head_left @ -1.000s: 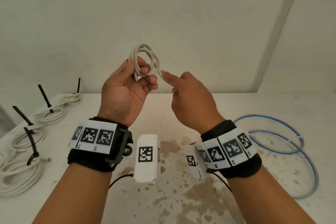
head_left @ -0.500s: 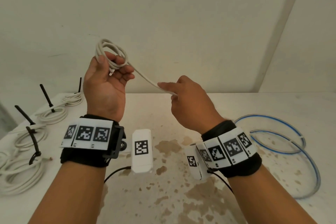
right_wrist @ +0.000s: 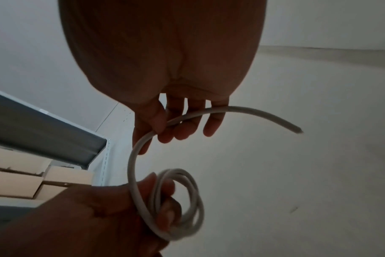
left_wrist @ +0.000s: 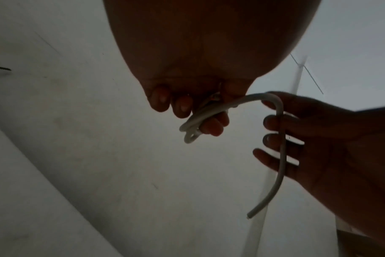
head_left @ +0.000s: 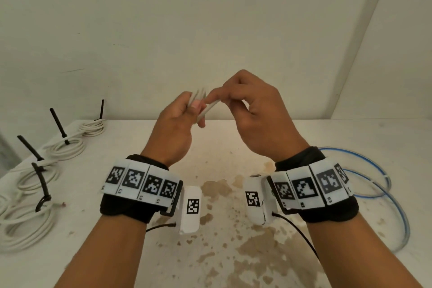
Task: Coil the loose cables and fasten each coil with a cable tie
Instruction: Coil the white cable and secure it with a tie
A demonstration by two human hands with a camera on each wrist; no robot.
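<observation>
Now the hands point(head_left: 210, 112) meet, white cable's point(right_wrist: 165, 200) tail no longer stretched between.

In the head view my left hand point(head_left: 174, 124) covers most of the small coil of off-white round cable point(head_left: 198, 98), and what shows is motion-blurred. Left of that hand, the lowest tied white cable coil point(head_left: 21, 229) is cut by the picture's edge.
</observation>
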